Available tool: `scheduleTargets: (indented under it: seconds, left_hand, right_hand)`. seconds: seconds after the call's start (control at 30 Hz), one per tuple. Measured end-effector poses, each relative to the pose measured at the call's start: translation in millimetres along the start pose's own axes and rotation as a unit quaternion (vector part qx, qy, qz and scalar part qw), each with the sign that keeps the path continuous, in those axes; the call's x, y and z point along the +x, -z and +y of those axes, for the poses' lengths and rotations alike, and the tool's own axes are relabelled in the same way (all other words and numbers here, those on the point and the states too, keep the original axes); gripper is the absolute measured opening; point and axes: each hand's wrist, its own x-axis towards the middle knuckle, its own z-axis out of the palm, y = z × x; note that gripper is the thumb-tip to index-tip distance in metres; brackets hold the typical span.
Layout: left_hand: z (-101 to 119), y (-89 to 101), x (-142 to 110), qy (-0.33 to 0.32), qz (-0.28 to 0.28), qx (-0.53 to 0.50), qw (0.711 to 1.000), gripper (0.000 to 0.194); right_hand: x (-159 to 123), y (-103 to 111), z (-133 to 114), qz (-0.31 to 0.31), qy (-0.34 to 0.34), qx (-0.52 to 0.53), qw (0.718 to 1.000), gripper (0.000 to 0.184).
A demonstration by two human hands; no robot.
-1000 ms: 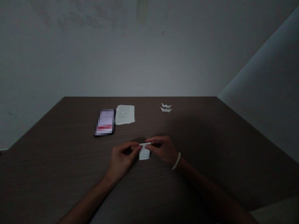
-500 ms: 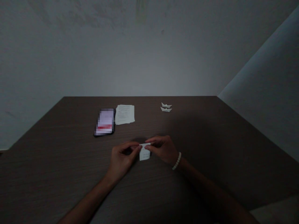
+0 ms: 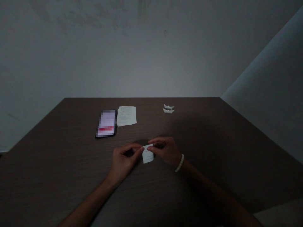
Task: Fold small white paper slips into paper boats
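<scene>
A small white piece of paper with faint print hangs between my two hands, its upper edge pinched. My left hand grips its upper left corner between thumb and index finger. At the upper right, my right hand pinches the same paper with thumb and fingers; a beaded bracelet circles that wrist. The fingertips cover parts of the top edge. Whether the paper is folded behind the fingers I cannot tell.
On the brown table, a phone lies left of a stack of printed paper sheets. Two small folded paper boats sit farther back to the right. A wall rises behind the table.
The paper has tilted slightly, its right side now a little higher. My right hand has shifted slightly right and up; my left hand stays nearly still.
</scene>
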Motion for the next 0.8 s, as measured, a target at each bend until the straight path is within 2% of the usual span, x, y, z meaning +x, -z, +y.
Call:
scheduleTargets:
  seconds: [0.27,0.8]
  left_hand:
    - [0.5,0.1,-1.1,0.01,0.01,-0.007,1.0,0.017]
    - [-0.6,-0.8,-0.7,0.034,0.005,-0.015,0.999,0.019]
  right_hand:
    - [2.4,1.3,-0.4,-0.017,-0.031,0.052,0.998,0.017]
    - [2.3,1.7,-2.5,-0.009,-0.017,0.03,0.999,0.014]
